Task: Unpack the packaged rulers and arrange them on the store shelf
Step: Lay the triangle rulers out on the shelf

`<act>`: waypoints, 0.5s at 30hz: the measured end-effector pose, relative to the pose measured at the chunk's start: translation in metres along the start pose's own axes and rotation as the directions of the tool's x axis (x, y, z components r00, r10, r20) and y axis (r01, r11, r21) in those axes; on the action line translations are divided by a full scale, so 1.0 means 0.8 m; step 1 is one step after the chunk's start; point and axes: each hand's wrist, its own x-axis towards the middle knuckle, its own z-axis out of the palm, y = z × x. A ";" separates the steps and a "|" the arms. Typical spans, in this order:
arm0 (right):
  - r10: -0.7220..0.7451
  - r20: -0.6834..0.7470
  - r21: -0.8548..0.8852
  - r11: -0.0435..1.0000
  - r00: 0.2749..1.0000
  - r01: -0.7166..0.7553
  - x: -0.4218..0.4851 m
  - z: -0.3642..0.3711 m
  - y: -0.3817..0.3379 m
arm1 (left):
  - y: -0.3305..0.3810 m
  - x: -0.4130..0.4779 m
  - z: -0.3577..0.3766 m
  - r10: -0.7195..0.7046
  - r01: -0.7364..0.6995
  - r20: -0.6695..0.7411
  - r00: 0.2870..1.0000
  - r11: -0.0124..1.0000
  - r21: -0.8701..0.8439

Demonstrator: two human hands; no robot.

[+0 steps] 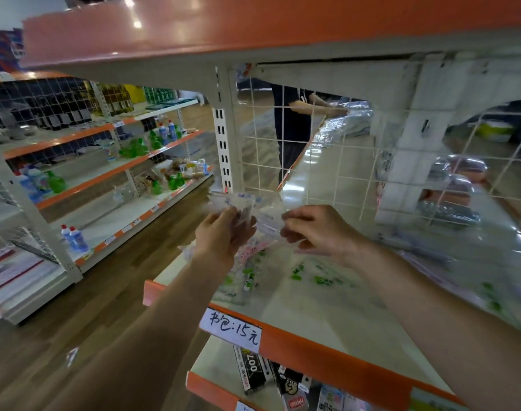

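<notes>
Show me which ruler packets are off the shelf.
The clear bunch held in the left hand, its edge pinched by the right hand; the green-printed packets lie flat on the shelf.

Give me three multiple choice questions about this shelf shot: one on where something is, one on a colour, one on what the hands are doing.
1. Where is the handwritten price label?
A) on the wire mesh
B) on the front edge of the shelf
C) on the floor

2. What colour is that front edge?
A) blue
B) green
C) orange

3. What are the left hand and right hand doing?
A) both hang empty
B) both hold clear packets above the shelf
C) both rest flat on the shelf

Answers:
1 B, the label sits on the edge strip.
2 C, the strip beside the label is orange.
3 B, the fingers of both hands pinch the clear plastic in the air.
</notes>
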 end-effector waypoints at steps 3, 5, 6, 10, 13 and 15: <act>0.010 -0.039 0.089 0.996 0.999 -0.007 -0.014 -0.024 0.009 | -0.011 -0.009 0.012 -0.180 0.188 0.215 0.960 0.982 -0.019; 0.021 -0.070 0.136 0.991 0.997 -0.011 -0.024 -0.038 0.016 | -0.018 -0.015 0.017 -0.257 0.263 0.297 0.920 0.965 0.020; 0.022 -0.089 0.121 0.993 0.996 -0.011 -0.029 -0.044 0.019 | -0.022 -0.016 0.019 -0.270 0.272 0.321 0.908 0.962 0.040; 0.025 -0.165 0.038 0.999 0.986 -0.019 -0.044 -0.071 0.034 | -0.033 -0.016 0.022 -0.268 0.242 0.374 0.888 0.963 0.115; 0.036 -0.205 0.067 0.997 0.978 -0.023 -0.054 -0.089 0.042 | -0.037 -0.013 0.027 -0.270 0.238 0.403 0.875 0.963 0.128; 0.031 -0.218 0.084 0.996 0.975 -0.013 -0.059 -0.097 0.046 | -0.040 -0.016 0.034 -0.275 0.246 0.430 0.860 0.961 0.124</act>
